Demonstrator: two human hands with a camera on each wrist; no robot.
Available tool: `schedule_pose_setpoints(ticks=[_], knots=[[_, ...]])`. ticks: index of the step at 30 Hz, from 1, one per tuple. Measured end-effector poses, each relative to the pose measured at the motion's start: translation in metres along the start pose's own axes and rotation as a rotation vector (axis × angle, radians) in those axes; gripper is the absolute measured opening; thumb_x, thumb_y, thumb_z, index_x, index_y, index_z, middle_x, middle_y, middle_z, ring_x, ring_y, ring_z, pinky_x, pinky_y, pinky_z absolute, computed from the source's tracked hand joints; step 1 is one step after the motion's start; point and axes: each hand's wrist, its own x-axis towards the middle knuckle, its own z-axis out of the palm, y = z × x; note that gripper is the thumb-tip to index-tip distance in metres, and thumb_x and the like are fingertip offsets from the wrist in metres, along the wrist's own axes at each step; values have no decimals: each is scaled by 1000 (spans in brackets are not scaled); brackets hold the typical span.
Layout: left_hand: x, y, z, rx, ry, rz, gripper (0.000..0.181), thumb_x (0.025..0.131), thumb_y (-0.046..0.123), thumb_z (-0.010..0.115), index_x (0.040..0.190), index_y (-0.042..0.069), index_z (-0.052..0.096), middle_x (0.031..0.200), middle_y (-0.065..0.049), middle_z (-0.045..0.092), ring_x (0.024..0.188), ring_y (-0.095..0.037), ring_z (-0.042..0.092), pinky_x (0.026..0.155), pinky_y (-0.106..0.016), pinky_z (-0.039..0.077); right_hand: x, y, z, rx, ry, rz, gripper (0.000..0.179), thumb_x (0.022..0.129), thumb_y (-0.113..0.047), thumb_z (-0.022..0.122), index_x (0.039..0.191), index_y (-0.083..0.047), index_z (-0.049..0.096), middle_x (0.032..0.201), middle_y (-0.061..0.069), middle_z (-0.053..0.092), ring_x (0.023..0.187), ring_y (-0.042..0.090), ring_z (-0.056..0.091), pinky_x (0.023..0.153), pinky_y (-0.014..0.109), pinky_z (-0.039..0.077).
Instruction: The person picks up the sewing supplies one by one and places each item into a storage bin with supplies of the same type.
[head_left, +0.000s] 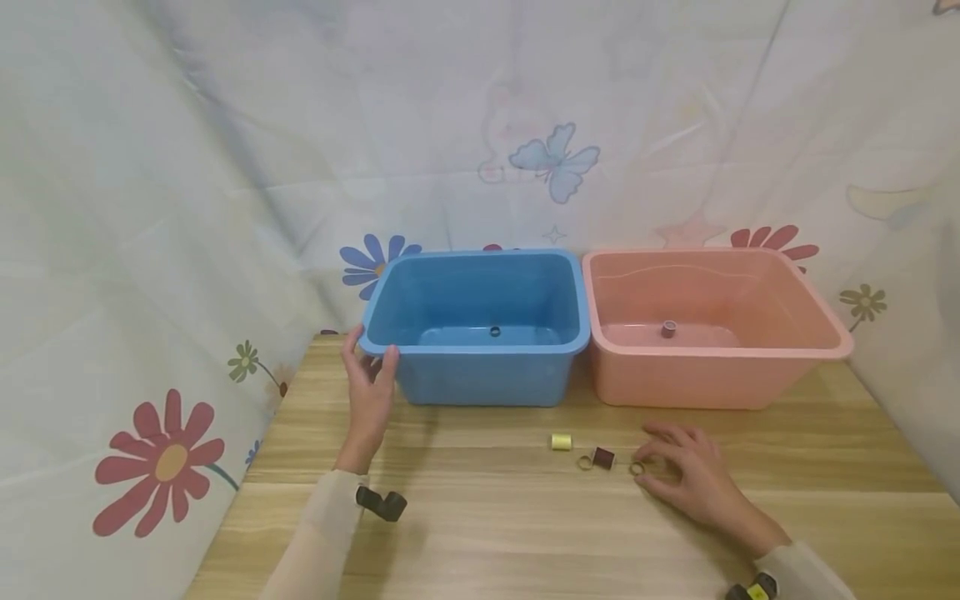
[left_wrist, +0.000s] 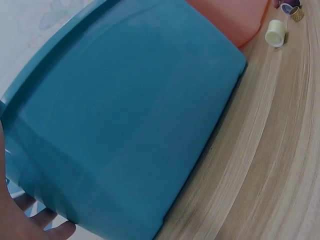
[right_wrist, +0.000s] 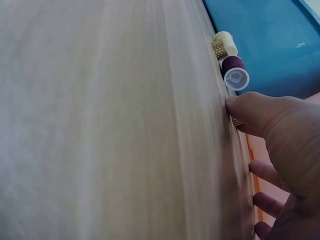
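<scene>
My left hand (head_left: 371, 396) grips the front left corner of a blue plastic bin (head_left: 480, 377), thumb at the front rim and fingers along the left side. On the wooden table, my right hand (head_left: 693, 475) pinches a small gold ring thimble (head_left: 637, 468) between thumb and index finger; in the right wrist view the thumb (right_wrist: 250, 107) hides most of it. Just left of it lie a dark maroon thread spool (head_left: 603, 458) and a second dimpled gold ring thimble (right_wrist: 219, 50). A pale yellow thread spool (left_wrist: 275, 33) lies a little farther left.
A pink bin (head_left: 697, 383) stands against the blue bin's right side, with a thread spool (head_left: 669, 329) inside. One small ring (head_left: 495, 332) lies on the blue bin's floor. Behind the bins hangs a patterned cloth (head_left: 450, 125).
</scene>
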Motion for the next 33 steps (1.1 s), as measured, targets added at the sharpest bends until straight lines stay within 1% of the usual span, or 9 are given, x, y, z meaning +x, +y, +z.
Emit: schedule_pose_setpoints(ticks=[7, 11, 14, 19, 23, 26, 29, 33], knots=[[0, 0, 2, 10, 5, 10, 70, 103, 43, 61, 157, 34, 19, 161, -14, 32, 140, -35, 43, 115, -54, 35, 0, -2, -2, 0, 4, -3, 29, 74, -25, 91, 96, -33, 74, 134, 15, 63, 114, 42, 50, 92, 62, 29], [2, 0, 2, 6, -2, -20, 73, 103, 41, 62, 159, 31, 17, 162, -17, 30, 141, -36, 41, 115, -54, 34, 4, -4, -8, -5, -12, -14, 30, 75, -23, 91, 96, -34, 73, 133, 14, 64, 114, 41, 51, 90, 63, 33], [3, -1, 0, 0, -10, -41, 76, 103, 38, 62, 160, 27, 13, 163, -19, 28, 143, -38, 39, 116, -54, 33, 12, -8, -16, -16, -15, -60, 31, 74, -20, 90, 96, -31, 72, 132, 16, 64, 114, 40, 52, 88, 62, 36], [3, -2, 0, -13, -2, -30, 76, 103, 39, 62, 160, 31, 13, 161, -17, 31, 141, -37, 41, 116, -53, 34, 27, -20, -33, -46, 6, -160, 33, 72, -18, 90, 98, -27, 73, 129, 16, 64, 111, 38, 52, 86, 60, 39], [2, -2, 0, -9, 6, -23, 74, 101, 44, 63, 158, 36, 16, 159, -17, 34, 139, -35, 44, 115, -53, 35, 36, -29, -43, -66, -10, -195, 33, 73, -18, 90, 101, -27, 74, 128, 16, 65, 109, 36, 54, 86, 58, 41], [2, -3, 0, 2, 9, -28, 73, 101, 47, 63, 157, 39, 17, 159, -18, 34, 139, -34, 44, 115, -53, 35, 42, -34, -50, -71, -18, -227, 33, 72, -17, 90, 99, -26, 73, 125, 14, 66, 109, 36, 55, 86, 57, 42], [1, -4, 0, 7, 17, -35, 73, 100, 49, 64, 156, 40, 17, 158, -19, 35, 139, -34, 45, 114, -53, 36, 48, -41, -58, -69, -36, -253, 33, 73, -16, 90, 98, -25, 72, 124, 12, 67, 109, 35, 56, 88, 57, 44], [2, -5, 0, 21, 26, -33, 75, 98, 51, 64, 156, 40, 18, 159, -18, 35, 138, -33, 46, 113, -52, 38, 58, -51, -71, -55, -81, -269, 30, 75, -16, 89, 99, -24, 72, 124, 9, 67, 111, 31, 57, 88, 56, 48]])
